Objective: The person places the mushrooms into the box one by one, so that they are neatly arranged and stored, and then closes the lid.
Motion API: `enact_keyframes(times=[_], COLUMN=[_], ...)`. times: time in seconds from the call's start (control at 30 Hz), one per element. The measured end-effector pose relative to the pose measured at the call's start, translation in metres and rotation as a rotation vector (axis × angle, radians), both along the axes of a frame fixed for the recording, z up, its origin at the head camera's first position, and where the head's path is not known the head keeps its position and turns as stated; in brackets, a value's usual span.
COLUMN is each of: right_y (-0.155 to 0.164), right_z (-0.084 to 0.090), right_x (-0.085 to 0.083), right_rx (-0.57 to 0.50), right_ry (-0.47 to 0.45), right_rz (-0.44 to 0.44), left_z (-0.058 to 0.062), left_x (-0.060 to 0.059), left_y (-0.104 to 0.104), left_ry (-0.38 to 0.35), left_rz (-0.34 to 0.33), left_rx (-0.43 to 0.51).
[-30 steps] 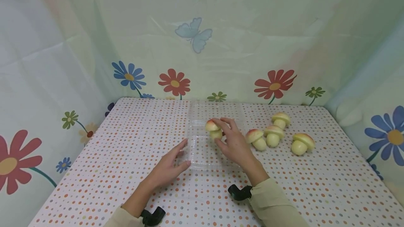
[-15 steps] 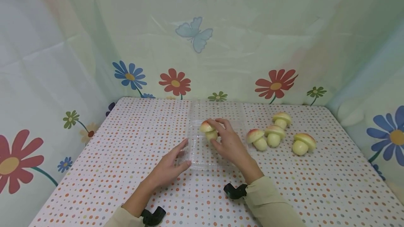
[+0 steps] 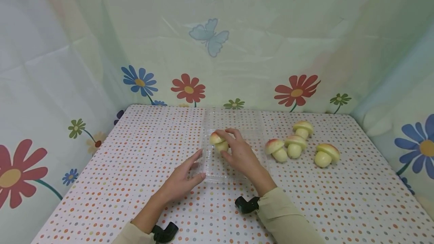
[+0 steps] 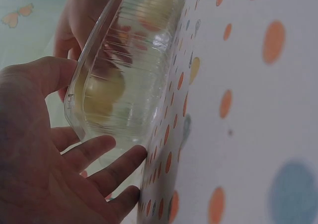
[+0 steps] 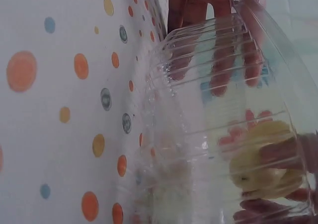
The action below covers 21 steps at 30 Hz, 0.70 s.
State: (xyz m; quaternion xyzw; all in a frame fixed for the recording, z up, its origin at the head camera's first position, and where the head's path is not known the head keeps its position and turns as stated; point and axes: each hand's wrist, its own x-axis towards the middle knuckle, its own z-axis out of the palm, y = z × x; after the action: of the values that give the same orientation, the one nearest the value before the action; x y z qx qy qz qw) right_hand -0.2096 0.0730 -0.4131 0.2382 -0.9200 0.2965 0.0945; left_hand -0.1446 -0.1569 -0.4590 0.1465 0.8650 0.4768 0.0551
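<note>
In the head view my right hand (image 3: 242, 156) pinches a toy mushroom (image 3: 221, 146), with a pale yellow stem and a reddish-yellow cap, over the clear plastic container (image 3: 213, 170). The right wrist view shows the mushroom (image 5: 251, 167) and fingertips through the container's ribbed wall (image 5: 198, 129). My left hand (image 3: 183, 180) rests its extended fingers and thumb against the container's left side. From the left wrist, its thumb touches the rim and its spread fingers lie by the wall. Whether the mushroom touches the container floor is hard to tell.
Right of the container lie several more toy mushrooms; one mushroom (image 3: 327, 155) is set apart from a close group (image 3: 295, 146). The container's clear lid (image 3: 234, 118) lies folded back at the far side. A dotted cloth covers the table (image 3: 162, 134), with a printed curtain behind.
My right hand has moved left with the mushroom, across the container towards its left side. The left hand and the other mushrooms have stayed in place.
</note>
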Motion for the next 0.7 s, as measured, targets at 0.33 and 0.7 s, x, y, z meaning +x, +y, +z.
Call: enact_keyframes(times=[0.33,0.7], right_y=[-0.009,-0.018], right_z=[0.000,-0.002], right_x=[0.000,-0.002], right_rx=[0.017,0.066], right_ry=[-0.069,-0.067], right_rz=[0.002,0.020], left_z=[-0.002,-0.002], left_x=[0.000,0.000], left_y=[0.000,-0.001], left_ry=[0.003,0.020], left_rz=[0.003,-0.004], left_rx=[0.003,-0.001])
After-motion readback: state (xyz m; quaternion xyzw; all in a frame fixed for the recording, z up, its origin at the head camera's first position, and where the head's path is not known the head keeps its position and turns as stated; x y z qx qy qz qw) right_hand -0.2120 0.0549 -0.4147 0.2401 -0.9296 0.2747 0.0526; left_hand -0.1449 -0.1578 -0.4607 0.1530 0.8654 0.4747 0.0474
